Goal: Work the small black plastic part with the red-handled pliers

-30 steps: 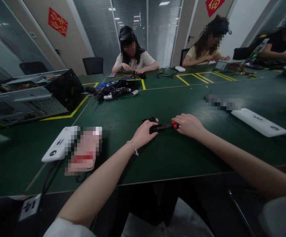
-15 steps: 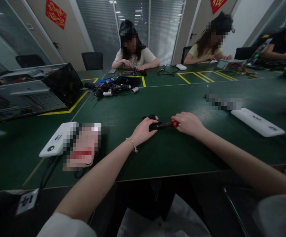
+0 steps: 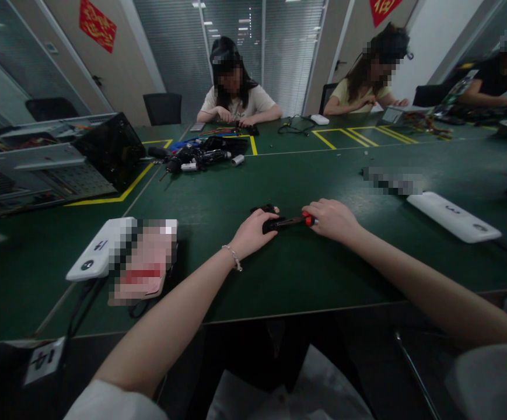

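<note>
1. Nothing clearly moved since the earlier frame.
2. Left hand (image 3: 252,231) pinches a black part (image 3: 272,226), inward from the table's (image 3: 262,294) near edge.
3. Right hand (image 3: 332,219) grips a red-handled tool (image 3: 308,219), aligned with that edge, pointing left at the part.

office workshop (computer case (image 3: 52,169), blinds (image 3: 286,76))

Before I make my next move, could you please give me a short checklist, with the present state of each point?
1. Left hand has its grip on the black part: ok.
2. Right hand has its grip on the red-handled tool: ok.
3. Tool's far end seated properly at the black part: cannot tell, too small and dark.
4. Small dark piece beyond the left hand free of its fingers: cannot tell.
5. White device marked 3 apart from the right hand: ok.
</note>
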Demonstrator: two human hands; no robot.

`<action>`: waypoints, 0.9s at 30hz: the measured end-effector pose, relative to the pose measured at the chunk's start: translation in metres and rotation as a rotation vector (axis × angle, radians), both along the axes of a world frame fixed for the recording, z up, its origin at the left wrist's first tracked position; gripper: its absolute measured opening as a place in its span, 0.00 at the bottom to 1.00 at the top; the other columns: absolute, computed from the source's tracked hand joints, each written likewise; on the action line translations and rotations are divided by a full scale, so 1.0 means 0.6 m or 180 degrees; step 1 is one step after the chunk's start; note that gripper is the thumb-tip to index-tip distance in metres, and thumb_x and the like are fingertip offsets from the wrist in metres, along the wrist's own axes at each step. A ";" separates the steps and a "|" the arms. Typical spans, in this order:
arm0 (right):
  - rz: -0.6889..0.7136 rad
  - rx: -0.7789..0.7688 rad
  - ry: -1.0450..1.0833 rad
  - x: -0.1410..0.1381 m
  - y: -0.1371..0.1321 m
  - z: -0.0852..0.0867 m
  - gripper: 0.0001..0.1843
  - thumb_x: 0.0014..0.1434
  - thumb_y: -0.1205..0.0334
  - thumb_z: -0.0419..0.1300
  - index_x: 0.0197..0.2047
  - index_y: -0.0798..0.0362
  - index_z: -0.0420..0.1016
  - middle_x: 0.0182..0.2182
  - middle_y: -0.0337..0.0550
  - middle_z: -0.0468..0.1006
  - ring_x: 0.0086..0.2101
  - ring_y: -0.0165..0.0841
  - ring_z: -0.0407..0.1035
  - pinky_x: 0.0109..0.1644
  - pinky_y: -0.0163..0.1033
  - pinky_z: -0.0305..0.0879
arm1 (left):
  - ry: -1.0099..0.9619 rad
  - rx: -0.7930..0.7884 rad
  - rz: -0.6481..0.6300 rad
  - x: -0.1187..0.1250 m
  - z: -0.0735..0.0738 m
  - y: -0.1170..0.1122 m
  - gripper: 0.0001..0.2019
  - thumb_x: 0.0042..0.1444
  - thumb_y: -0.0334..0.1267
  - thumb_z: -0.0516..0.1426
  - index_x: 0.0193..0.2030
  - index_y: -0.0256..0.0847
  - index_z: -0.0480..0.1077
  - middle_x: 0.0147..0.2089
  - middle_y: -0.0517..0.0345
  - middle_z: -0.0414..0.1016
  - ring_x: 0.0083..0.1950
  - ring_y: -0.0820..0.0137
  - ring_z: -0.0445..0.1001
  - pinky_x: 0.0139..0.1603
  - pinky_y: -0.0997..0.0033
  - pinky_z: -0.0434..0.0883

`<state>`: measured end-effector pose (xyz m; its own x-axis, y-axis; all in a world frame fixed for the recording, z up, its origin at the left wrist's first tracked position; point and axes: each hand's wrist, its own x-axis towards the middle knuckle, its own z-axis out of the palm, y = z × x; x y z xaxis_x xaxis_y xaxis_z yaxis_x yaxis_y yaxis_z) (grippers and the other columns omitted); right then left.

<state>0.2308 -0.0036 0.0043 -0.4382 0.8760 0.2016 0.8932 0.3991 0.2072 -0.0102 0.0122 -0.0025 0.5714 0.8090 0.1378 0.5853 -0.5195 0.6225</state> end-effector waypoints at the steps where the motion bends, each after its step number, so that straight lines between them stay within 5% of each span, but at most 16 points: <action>1: 0.0002 0.0003 -0.0005 0.000 0.000 0.000 0.16 0.55 0.63 0.53 0.45 0.58 0.74 0.39 0.50 0.77 0.36 0.37 0.67 0.39 0.41 0.61 | -0.0002 0.0032 -0.0004 0.000 -0.002 0.001 0.17 0.54 0.35 0.59 0.51 0.40 0.69 0.51 0.52 0.67 0.47 0.64 0.71 0.48 0.61 0.71; 27: 0.0094 0.0100 0.0003 0.004 0.003 -0.004 0.16 0.52 0.64 0.54 0.44 0.56 0.74 0.38 0.50 0.77 0.35 0.38 0.68 0.38 0.41 0.62 | -0.0044 0.0226 -0.0082 -0.005 -0.001 -0.005 0.20 0.53 0.34 0.61 0.54 0.39 0.67 0.55 0.50 0.64 0.52 0.63 0.69 0.55 0.60 0.68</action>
<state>0.2330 -0.0018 0.0018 -0.4634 0.8560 0.2293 0.8814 0.4184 0.2192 -0.0130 0.0089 -0.0030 0.5894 0.7821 0.2023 0.5628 -0.5773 0.5916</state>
